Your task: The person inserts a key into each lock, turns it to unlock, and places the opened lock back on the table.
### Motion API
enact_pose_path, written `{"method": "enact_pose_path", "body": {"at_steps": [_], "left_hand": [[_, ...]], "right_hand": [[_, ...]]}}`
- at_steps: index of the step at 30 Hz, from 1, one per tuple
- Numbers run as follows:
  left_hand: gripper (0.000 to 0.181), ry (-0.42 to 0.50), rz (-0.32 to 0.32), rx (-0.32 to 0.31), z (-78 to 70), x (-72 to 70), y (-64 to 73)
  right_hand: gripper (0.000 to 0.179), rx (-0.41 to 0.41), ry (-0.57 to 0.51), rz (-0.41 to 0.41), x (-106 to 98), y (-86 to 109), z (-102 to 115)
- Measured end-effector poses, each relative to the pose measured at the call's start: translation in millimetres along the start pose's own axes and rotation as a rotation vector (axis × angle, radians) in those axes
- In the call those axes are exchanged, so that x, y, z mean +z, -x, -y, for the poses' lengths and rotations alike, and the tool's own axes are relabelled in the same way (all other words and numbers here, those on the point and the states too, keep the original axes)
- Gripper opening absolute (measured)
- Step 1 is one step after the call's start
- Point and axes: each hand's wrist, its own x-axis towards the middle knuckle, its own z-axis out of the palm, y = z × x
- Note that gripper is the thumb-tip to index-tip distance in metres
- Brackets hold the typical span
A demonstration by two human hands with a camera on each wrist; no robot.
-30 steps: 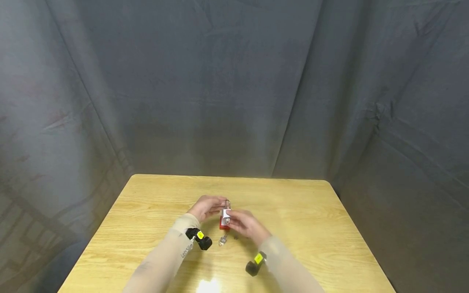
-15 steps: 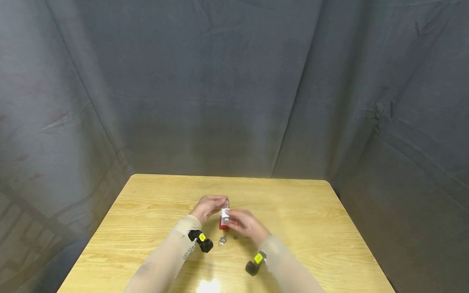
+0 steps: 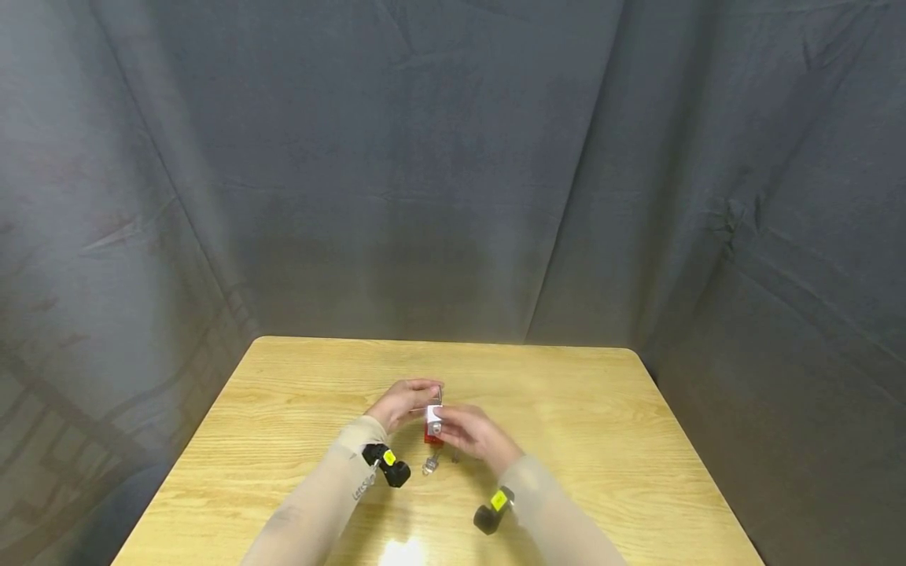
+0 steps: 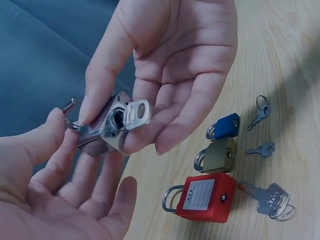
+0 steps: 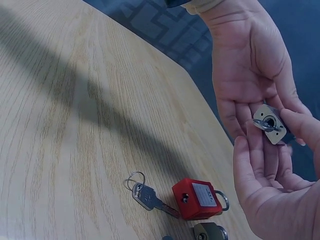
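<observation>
A silver padlock [image 4: 102, 131] is held up above the table, a key [image 4: 137, 114] standing in its keyhole. Its shackle [image 4: 71, 111] is out of the body at one end, with the free tip showing. My right hand [image 3: 476, 434] pinches the padlock's body between thumb and fingers. At the shackle is my left hand [image 3: 402, 402], its thumb and a finger pinching the metal while the other fingers curl loosely below. In the right wrist view the left hand [image 5: 250, 65] comes from above and the right hand [image 5: 285, 205] from the lower right.
On the wooden table [image 3: 566, 424] lie a red padlock [image 4: 207, 200], a brass padlock [image 4: 217, 155] and a blue padlock [image 4: 225, 126], in a row. Beside them are a key on a ring [image 4: 260, 115], a loose small key [image 4: 262, 149] and a larger ringed key bunch [image 4: 270, 198].
The shackle, seen as a full loop earlier, now shows nearly edge-on beside the left fingers. The padlock has shifted slightly left; both hands keep about the same place.
</observation>
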Motion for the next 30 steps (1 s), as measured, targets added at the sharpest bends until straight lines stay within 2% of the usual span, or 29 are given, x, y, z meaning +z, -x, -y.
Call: {"method": "enact_pose_path", "body": {"at_steps": [2,8,12,23,30], "left_hand": [[0.041,0.013,-0.023,0.004,2.0,0.8,-1.5],[0.033,0.042,-0.164,0.019,5.9,11.5,-4.4],[0.032,0.03,-0.204,0.009,6.8,14.3,-4.6],[0.03,-0.007,-0.234,-0.017,4.9,17.7,-4.7],[0.033,-0.014,-0.215,-0.036,5.7,11.4,-5.3]], "right_hand": [[0.041,-0.001,0.006,0.0,0.4,-0.2,-0.4],[0.041,-0.009,0.02,-0.007,2.0,-1.6,-1.7],[0.04,-0.009,0.014,-0.006,2.9,-0.8,-2.5],[0.042,-0.006,0.009,-0.007,0.5,0.7,-3.3],[0.045,-0.01,0.015,-0.038,-1.6,1.8,-1.9]]}}
